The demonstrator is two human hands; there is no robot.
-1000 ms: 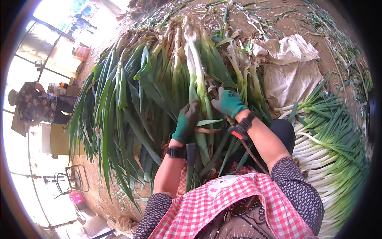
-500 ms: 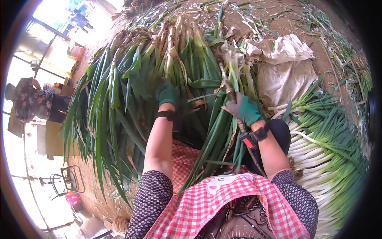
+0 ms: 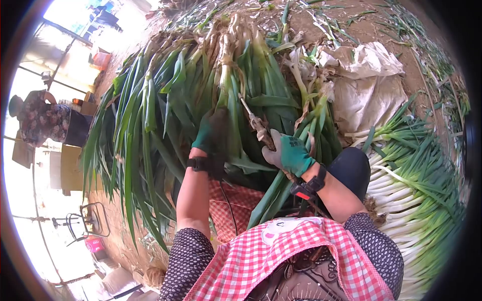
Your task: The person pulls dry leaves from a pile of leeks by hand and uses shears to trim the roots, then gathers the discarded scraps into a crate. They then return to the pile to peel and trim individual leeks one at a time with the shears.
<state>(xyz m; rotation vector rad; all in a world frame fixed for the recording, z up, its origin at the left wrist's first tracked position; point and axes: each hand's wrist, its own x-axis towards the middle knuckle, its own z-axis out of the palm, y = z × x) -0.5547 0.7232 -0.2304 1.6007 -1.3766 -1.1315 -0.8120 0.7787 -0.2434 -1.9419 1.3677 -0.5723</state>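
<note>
Long green onions [image 3: 145,115] lie in a thick pile before me, roots at the far end and leaves hanging toward me. My left hand [image 3: 212,131], in a green glove with a dark palm, is among the leaves at the pile's middle; its fingers are blurred. My right hand [image 3: 288,153], gloved alike, is closed around a cloth-wrapped air blow gun [image 3: 261,129] with a thin metal nozzle pointing up and left toward the pile. A hose runs from it below my wrist. Beside that hand, several loose onions [image 3: 314,123] lean at the pile's right edge.
Cleaned onions with white stalks [image 3: 396,200] lie in a long row at my right. A pale crumpled sheet [image 3: 369,75] lies on the dirt floor, with leaf scraps beyond. A person [image 3: 42,118] stands at the left near a metal-framed chair [image 3: 93,220].
My right hand and the blow gun have moved left, away from the loose onions, which now rest at the right. My left hand has shifted slightly toward me.
</note>
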